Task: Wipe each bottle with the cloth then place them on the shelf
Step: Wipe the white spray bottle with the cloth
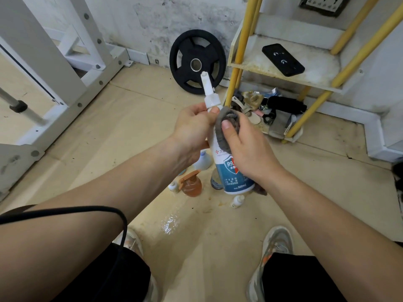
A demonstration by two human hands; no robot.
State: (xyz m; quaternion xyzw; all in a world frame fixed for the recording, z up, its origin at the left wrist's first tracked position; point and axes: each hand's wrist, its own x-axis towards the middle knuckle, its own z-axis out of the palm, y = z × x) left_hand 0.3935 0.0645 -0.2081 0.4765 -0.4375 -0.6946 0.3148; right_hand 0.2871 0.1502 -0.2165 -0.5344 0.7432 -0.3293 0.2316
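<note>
I hold a white pump bottle with a blue label (pixel 234 178) upright in mid-air over the floor. My left hand (pixel 192 129) grips its neck just below the pump head. My right hand (pixel 248 147) presses a grey cloth (pixel 226 127) against the bottle's upper body, thumb on the cloth. On the floor beneath stand an amber trigger bottle (pixel 192 185), a small white bottle (pixel 237 201), another small bottle (pixel 173 186), a pale blue bottle (pixel 204 161) and a clear bottle (pixel 216 180), partly hidden by the held one. The yellow-framed shelf (pixel 283 77) is at the upper right.
A black phone-like case (pixel 282 59) lies on the shelf's middle board; sandals and clutter (pixel 261 107) fill its bottom level. A black weight plate (pixel 197 62) leans on the wall. A white metal frame (pixel 65 62) stands left. A wet patch (pixel 170 223) shines between my shoes.
</note>
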